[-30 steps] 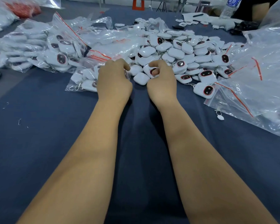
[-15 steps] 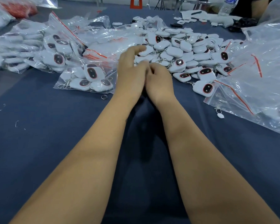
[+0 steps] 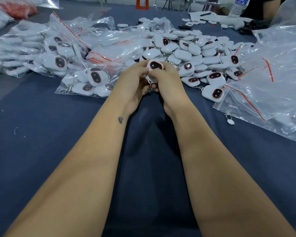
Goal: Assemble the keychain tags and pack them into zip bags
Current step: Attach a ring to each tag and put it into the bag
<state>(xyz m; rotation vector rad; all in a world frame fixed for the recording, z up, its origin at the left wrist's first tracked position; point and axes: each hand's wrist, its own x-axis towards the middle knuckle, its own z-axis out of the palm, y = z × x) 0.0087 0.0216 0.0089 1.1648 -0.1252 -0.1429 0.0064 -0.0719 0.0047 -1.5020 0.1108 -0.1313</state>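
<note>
Both hands pinch one keychain tag (image 3: 154, 70), left hand (image 3: 132, 86) and right hand (image 3: 169, 82) curled round its smooth white shell; its dark, red-rimmed oval faces up and a metal chain (image 3: 148, 90) dangles below. Just behind the tag lies a loose heap of tags (image 3: 191, 53). A filled zip bag (image 3: 89, 81) sits left of the tag, crinkled empty bags (image 3: 278, 79) right, all on dark blue cloth (image 3: 41, 134).

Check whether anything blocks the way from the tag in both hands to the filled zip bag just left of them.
Nothing visible does: both the left hand and right hand grip the tag, and the filled zip bag lies alongside.
</note>
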